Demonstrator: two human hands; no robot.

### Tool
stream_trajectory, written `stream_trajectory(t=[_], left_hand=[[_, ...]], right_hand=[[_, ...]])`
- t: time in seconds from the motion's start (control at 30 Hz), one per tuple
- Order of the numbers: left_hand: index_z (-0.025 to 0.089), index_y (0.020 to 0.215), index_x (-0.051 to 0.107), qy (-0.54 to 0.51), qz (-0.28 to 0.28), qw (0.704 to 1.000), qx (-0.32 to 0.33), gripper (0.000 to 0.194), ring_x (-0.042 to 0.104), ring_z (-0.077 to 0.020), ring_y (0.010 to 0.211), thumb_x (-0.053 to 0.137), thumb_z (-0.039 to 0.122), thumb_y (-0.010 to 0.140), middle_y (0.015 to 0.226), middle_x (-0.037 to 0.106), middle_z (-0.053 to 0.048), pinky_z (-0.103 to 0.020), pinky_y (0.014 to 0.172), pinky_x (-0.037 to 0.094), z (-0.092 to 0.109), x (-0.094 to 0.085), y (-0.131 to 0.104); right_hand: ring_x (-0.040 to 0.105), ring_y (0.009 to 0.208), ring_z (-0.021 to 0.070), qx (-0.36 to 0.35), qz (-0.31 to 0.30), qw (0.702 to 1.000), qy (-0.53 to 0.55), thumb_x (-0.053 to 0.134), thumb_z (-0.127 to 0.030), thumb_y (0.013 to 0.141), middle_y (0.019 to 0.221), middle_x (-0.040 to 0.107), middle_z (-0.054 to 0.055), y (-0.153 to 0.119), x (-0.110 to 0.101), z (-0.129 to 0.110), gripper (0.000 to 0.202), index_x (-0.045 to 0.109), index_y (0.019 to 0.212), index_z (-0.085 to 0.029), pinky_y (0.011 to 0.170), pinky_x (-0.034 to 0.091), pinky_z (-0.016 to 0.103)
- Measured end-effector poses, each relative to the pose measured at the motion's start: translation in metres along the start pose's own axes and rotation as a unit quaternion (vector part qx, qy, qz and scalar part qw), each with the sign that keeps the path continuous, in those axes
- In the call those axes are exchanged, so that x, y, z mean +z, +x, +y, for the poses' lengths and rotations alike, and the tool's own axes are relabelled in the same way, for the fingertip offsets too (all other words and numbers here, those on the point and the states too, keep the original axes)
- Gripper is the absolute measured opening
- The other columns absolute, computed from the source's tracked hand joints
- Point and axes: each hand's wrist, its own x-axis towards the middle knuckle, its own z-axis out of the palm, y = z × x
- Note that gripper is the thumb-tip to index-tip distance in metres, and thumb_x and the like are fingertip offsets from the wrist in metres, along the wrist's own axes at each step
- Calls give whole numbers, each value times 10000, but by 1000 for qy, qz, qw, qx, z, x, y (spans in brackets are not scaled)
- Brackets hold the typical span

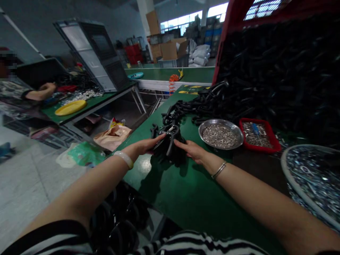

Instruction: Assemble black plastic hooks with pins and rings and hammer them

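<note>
We are reaching both bare arms forward over a green worktable [186, 198], gripping a bundle of black plastic parts [170, 147] between our hands. Our left hand [148, 144], a pale bangle on its wrist, is pressing the bundle's left side with the thumb on top; our right hand [192, 149], with a silver bracelet, is pinching its right side, thumb also uppermost. The bundle is sitting over the middle of the tabletop, near its left edge. Just beyond it, a heap of loose black parts [212, 101] is spreading towards a large red crate [221, 46] filled with similar pieces. To the right of our hands, a round metal bowl [221, 134] is holding small silvery pieces, and just beside it a red plastic basket [259, 135] is holding metal pins and something blue. Farther right, a large round tub [285, 166] is holding shiny small parts. At far left, another person [16, 97] is working at a separate green table, near a yellow oval tray [71, 107].
</note>
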Motion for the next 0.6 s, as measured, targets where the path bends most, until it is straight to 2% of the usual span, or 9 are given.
stream_trajectory(t=[0.03, 0.1, 0.17, 0.23, 0.3, 0.4, 0.43, 0.53, 0.6], left_hand=[[146, 751, 637, -70, -35, 997, -13, 552, 591, -179, 654, 510, 676, 661, 732, 666, -61, -278, 568, 454, -2, 4, 2], [154, 782, 632, -193, -122, 974, 6, 462, 602, -168, 683, 518, 598, 722, 743, 669, -51, -269, 619, 470, -5, 12, 5], [143, 833, 625, -253, -158, 954, 35, 425, 615, -185, 724, 536, 547, 739, 759, 670, -64, -290, 676, 483, -6, 21, 6], [136, 962, 595, -278, -129, 950, 65, 441, 618, -204, 798, 574, 509, 728, 860, 666, -84, -325, 750, 481, -6, 28, 3], [155, 1118, 508, -296, -41, 946, 125, 530, 596, -214, 916, 614, 474, 709, 1000, 632, -90, -350, 842, 455, -9, 34, -7], [213, 1262, 370, -245, 80, 925, 281, 761, 505, -244, 1095, 716, 418, 616, 1164, 545, -77, -392, 978, 357, -24, 42, -33], [228, 1293, 334, -219, 98, 914, 327, 860, 474, -261, 1134, 757, 395, 562, 1196, 521, -74, -410, 1006, 323, -30, 45, -42], [197, 1379, 171, -175, 70, 894, 407, 1176, 431, -308, 1180, 830, 308, 411, 1216, 515, -98, -465, 1031, 271, -51, 58, -64], [157, 1395, 125, -155, 46, 899, 406, 1211, 402, -332, 1207, 825, 276, 413, 1195, 540, -108, -522, 1036, 214, -63, 67, -73]], right_hand=[[608, 933, 193, 6, 9, 1000, 25, 687, -518, 618, 1032, 659, 102, 6, 7, -3, 531, 612, 1001, -159, 859, 457, 356], [634, 811, 186, 20, 46, 997, 59, 722, -479, 591, 917, 688, 89, 15, 18, -6, 494, 623, 947, -151, 770, 499, 331], [637, 743, 185, 32, 81, 993, 79, 736, -448, 583, 839, 694, 84, 21, 25, -7, 461, 629, 910, -140, 704, 517, 310], [638, 747, 193, 31, 87, 992, 86, 727, -425, 600, 831, 694, 89, 23, 29, -6, 431, 632, 906, -136, 687, 521, 301], [636, 829, 213, 3, 67, 995, 73, 721, -402, 608, 921, 686, 89, 17, 31, -7, 448, 619, 966, -152, 724, 519, 317], [566, 1040, 248, -90, 37, 995, -15, 744, -377, 568, 1150, 607, 42, -5, 26, -5, 633, 528, 1150, -252, 859, 476, 377], [523, 1104, 259, -136, 45, 988, -63, 767, -363, 528, 1212, 567, 23, -13, 21, -3, 736, 481, 1203, -299, 904, 448, 388], [363, 1244, 316, -249, 28, 940, -231, 810, -349, 411, 1372, 395, -10, -29, 1, 10, 1069, 281, 1338, -407, 991, 364, 422], [327, 1255, 358, -265, -12, 912, -314, 810, -409, 381, 1395, 350, 24, -32, -9, 22, 1182, 170, 1375, -411, 978, 358, 473]])
